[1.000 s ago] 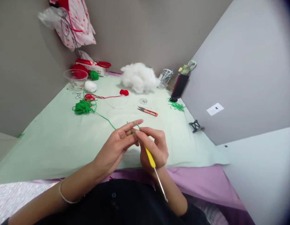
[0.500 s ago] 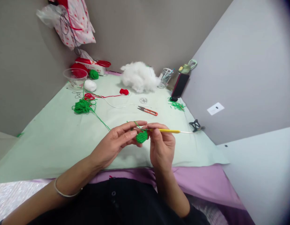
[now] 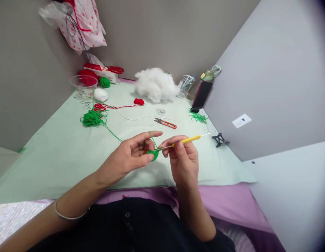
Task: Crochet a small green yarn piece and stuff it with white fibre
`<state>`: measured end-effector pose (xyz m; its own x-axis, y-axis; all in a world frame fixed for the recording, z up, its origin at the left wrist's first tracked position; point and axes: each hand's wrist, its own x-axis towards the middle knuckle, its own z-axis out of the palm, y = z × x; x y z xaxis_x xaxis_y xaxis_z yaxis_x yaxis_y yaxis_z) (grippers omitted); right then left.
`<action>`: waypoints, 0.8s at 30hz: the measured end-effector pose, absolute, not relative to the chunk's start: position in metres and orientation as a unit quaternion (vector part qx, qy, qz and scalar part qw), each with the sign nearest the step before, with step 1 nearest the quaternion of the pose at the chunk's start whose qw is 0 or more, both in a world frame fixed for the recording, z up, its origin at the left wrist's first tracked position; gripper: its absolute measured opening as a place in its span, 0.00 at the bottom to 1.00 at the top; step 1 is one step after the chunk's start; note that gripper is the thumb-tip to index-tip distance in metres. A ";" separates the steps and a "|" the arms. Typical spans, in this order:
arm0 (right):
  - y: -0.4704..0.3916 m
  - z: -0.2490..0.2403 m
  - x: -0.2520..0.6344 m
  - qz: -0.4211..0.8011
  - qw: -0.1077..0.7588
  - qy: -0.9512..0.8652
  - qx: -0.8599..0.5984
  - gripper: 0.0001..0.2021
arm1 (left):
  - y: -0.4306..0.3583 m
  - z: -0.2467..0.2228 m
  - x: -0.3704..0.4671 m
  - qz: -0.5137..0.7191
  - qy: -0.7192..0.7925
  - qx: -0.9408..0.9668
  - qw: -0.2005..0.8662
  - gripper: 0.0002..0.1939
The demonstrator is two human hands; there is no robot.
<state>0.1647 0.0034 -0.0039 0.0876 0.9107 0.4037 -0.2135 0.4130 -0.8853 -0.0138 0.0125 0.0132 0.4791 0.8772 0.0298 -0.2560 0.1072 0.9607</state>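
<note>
My left hand pinches a small green crochet piece between thumb and fingers, its index finger stretched out with green yarn looped over it. Between the thumb and fingers of my right hand is a crochet hook with a yellow handle. The hook's metal tip meets the top edge of the green piece. From my left hand the yarn runs back to a loose green yarn bundle on the table. Part of the green piece is hidden behind my left thumb.
Orange-handled thread snips lie beyond my hands. Behind them are white stuffing, a small red piece and a clear tub. At right sit green yarn scraps, a bottle and a black stand.
The green piece has turned and moved slightly left, showing less of its face. My left index finger has lifted, drawing up the yarn. The hook has tilted, its handle end higher.
</note>
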 end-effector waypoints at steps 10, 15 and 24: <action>-0.010 0.002 0.172 0.314 0.631 -0.628 -0.329 0.10 | 0.008 0.016 -0.015 0.422 0.320 0.573 0.626 0.25; -0.015 -0.005 0.168 0.105 0.592 -0.739 -0.304 0.10 | 0.003 0.014 -0.008 0.472 0.363 0.609 0.525 0.21; -0.011 -0.011 0.166 0.094 0.603 -0.741 -0.280 0.12 | 0.000 0.013 -0.005 0.505 0.371 0.615 0.478 0.20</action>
<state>0.1658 -0.0115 -0.0109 -0.1160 0.5286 0.8409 0.3012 0.8255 -0.4773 -0.0054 -0.0005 0.0133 0.2147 0.9396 0.2665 -0.0266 -0.2672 0.9633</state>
